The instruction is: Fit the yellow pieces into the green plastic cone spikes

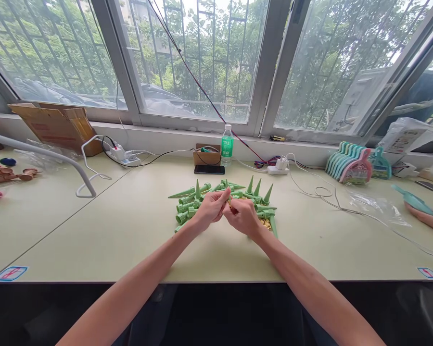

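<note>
Both hands meet over the middle of a pile of green plastic watering spikes (182,217). My left hand (212,207) is closed in a pinch, with its thumb pointing up and to the right; what lies inside its fingers is hidden. My right hand (242,216) is a loose fist touching the left fingertips. A small brass-coloured piece (230,204) shows between the two hands, at the right fingertips. Several spikes stand point up, such as the upright spike (268,194) on the right; others lie flat. Small yellow-gold pieces (266,223) lie among the spikes beside my right wrist.
Behind the pile are a black phone (209,169), a small cardboard box (207,156) and a green-labelled bottle (227,144). White cables (332,204) cross the right side. Dustpan sets (351,166) stand at right, near another person's hand (427,218) with a teal scoop (413,199).
</note>
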Tool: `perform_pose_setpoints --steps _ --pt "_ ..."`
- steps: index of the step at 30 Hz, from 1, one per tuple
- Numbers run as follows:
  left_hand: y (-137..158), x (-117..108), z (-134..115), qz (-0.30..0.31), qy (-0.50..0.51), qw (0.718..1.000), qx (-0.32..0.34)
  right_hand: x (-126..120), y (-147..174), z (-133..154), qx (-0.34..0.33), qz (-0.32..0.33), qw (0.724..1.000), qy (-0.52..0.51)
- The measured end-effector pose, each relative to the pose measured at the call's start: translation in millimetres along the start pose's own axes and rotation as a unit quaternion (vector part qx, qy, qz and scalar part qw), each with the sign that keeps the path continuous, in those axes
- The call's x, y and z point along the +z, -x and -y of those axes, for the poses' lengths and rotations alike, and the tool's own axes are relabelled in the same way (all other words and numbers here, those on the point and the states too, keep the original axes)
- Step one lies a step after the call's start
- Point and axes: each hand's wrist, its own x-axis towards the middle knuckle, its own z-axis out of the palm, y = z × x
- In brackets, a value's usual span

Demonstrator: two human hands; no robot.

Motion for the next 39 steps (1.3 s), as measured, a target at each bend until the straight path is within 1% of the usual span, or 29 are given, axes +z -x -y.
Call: perform_pose_setpoints --steps 8,15,24,31,39 --pt "-0.3 0.8 0.6 -0.004 -0.002 1.0 0.003 0.0 0.7 -0.2 0.004 0.004 1.0 0.014" --pt "-0.5 0.8 1.3 -0.014 -0.01 1.0 0.001 1.4 1.7 -1.7 0.01 -0.004 1.0 0.0" --pt "-1.8 0.2 2.6 -0.032 -0.001 0.999 -0.015 0.3 1.1 -2.0 0.032 0.013 0.999 0.011" --pt "-2.8 0.4 4.9 -0.034 0.002 0.999 0.0 -1.1 1.9 -4.1 0.062 0.02 0.998 0.001" --pt "-3.5 -0.6 6.1 -0.029 -0.004 0.999 0.019 -1.2 2.2 -6.4 0.069 0.026 0.997 -0.011"
